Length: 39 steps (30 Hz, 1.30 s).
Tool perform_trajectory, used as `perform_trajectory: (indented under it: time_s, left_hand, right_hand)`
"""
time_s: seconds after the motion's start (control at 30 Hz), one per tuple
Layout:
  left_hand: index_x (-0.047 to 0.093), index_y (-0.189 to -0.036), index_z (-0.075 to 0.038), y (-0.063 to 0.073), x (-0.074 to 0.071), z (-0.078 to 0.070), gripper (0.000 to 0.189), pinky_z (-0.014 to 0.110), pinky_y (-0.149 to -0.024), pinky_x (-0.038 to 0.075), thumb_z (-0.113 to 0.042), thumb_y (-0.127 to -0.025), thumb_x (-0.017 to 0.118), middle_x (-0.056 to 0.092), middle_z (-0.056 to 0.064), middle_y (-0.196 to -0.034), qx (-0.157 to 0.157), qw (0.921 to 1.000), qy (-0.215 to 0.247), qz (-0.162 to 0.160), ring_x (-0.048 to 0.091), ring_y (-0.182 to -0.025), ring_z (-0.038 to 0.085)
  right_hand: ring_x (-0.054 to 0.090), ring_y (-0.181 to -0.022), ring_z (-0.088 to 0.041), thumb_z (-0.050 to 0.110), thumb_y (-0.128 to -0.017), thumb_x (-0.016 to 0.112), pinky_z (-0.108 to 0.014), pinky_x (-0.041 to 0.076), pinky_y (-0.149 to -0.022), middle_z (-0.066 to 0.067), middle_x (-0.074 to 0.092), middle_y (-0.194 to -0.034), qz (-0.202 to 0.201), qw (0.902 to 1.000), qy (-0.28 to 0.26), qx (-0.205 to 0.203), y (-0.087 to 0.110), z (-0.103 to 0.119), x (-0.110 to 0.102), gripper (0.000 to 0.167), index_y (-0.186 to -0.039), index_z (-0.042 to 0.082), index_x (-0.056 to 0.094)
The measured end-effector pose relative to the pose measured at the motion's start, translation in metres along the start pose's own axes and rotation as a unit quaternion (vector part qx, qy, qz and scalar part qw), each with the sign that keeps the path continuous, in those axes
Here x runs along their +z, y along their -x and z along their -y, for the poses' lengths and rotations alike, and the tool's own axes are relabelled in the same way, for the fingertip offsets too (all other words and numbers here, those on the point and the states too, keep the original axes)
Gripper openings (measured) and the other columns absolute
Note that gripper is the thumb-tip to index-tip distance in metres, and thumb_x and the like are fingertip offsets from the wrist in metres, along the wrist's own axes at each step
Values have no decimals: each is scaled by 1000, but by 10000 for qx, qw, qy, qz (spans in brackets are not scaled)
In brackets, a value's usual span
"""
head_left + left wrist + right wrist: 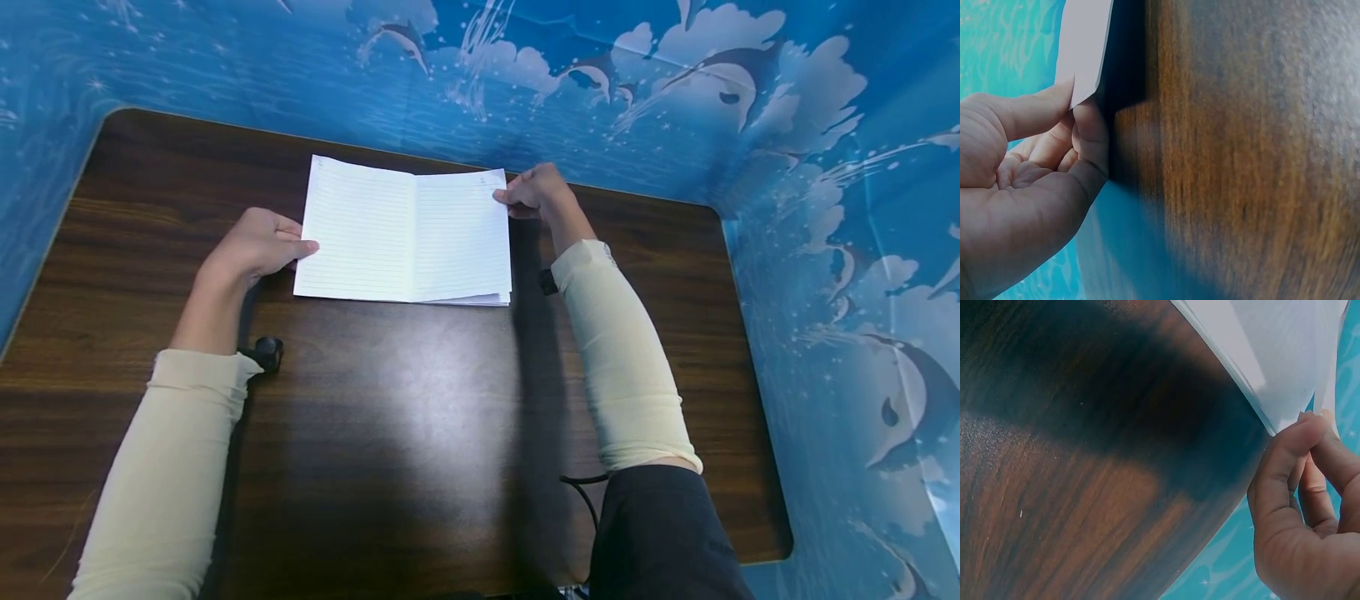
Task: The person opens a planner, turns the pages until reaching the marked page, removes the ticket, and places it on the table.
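Note:
An open notebook with white ruled pages lies spread near the far side of the table, its centre fold running away from me. My left hand pinches its left edge, thumb on top of the page and fingers beneath. In the left wrist view, the thumb and index finger of that hand meet at the paper's corner. My right hand pinches the right edge close to the upper right corner. Seen from the right wrist, page layers of the notebook fan apart beside the pinching fingertips.
The dark wood-grain table has rounded corners. A blue curtain printed with dolphins hangs along its far and right sides. A black cable runs beside my right forearm, and small black devices sit at the wrists.

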<state>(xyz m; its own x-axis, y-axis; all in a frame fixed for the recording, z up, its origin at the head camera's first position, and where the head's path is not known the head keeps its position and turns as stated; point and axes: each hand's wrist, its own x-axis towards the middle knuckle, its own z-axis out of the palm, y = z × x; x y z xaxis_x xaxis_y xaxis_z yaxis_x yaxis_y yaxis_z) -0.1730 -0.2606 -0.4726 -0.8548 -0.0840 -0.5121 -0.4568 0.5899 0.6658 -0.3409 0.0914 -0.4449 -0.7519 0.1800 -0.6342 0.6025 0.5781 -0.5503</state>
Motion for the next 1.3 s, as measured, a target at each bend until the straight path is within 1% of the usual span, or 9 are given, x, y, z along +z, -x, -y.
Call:
perform_trajectory:
  time_s: [0.13, 0.4, 0.67, 0.87, 1.03, 1.1, 1.13, 1.2, 1.3]
  left_hand:
    - [52, -149, 12, 1, 2, -2, 56, 64, -108, 42, -26, -109, 61, 52, 31, -140, -11, 10000, 30, -12, 45, -127, 42]
    - [50, -152, 10, 0, 3, -6, 58, 67, -115, 39, -27, -109, 61, 51, 33, -149, -124, 9999, 62, 58, 44, -134, 44]
    - [48, -154, 10, 1, 2, -6, 59, 68, -116, 38, -28, -110, 59, 48, 34, -154, -158, 9998, 31, 77, 43, -139, 46]
    - [50, -152, 10, 2, 1, -4, 58, 68, -114, 40, -28, -110, 59, 48, 33, -152, -160, 9998, 2, 91, 43, -136, 45]
    - [61, -140, 9, 1, 0, -4, 48, 59, -97, 46, -29, -109, 61, 56, 27, -128, -66, 10000, -5, 20, 47, -119, 40]
    - [65, -132, 9, 0, 0, -4, 44, 54, -89, 44, -28, -109, 62, 59, 21, -110, -33, 10000, 10, -31, 48, -109, 37]
    - [65, -131, 9, 0, 0, -4, 43, 53, -88, 45, -28, -109, 62, 60, 18, -109, -25, 10000, 9, -25, 48, -108, 37]
    - [66, -126, 9, -1, -1, -3, 40, 49, -83, 43, -27, -108, 63, 60, 13, -96, -5, 10000, -2, -44, 48, -101, 35]
    - [66, -124, 9, -2, -1, -2, 39, 48, -82, 42, -27, -108, 63, 59, 12, -94, 35, 10000, -23, 5, 48, -100, 34]
  right_hand:
    - [68, -77, -14, 19, -99, 77, -27, 62, -84, -1, 70, -98, -24, 9999, -16, -114, 5, -1, -1, 10, -102, 12, 72]
    - [69, -78, -13, 23, -99, 75, -27, 61, -87, 0, 69, -98, 21, 9999, 62, -112, 17, 1, -9, 11, -99, 13, 71]
    - [65, -75, -12, 25, -102, 73, -32, 57, -106, -1, 68, -96, 392, 9988, 269, -111, 36, 16, -16, 15, -104, 11, 70]
    - [65, -75, -13, 27, -103, 74, -33, 57, -102, -3, 67, -97, 506, 9978, 309, -301, 47, 25, -17, 18, -109, 11, 72]
    - [64, -76, -14, 26, -103, 74, -31, 58, -91, -4, 66, -96, 554, 9968, 301, -483, 57, 38, -17, 18, -111, 10, 72]
    - [64, -75, -15, 26, -103, 74, -29, 59, -86, -4, 66, -96, 575, 9966, 291, -516, 61, 45, -16, 17, -108, 10, 72]
    - [64, -74, -15, 26, -103, 74, -28, 59, -84, -4, 65, -95, 597, 9963, 297, -548, 64, 48, -15, 17, -105, 10, 71]
    - [64, -72, -14, 26, -104, 73, -27, 59, -78, -4, 64, -93, 685, 9957, 255, -576, 69, 54, -13, 18, -99, 10, 70]
    - [63, -67, -15, 26, -104, 73, -26, 58, -73, -4, 61, -89, 876, 9938, 73, -679, 75, 61, -9, 21, -93, 9, 66]
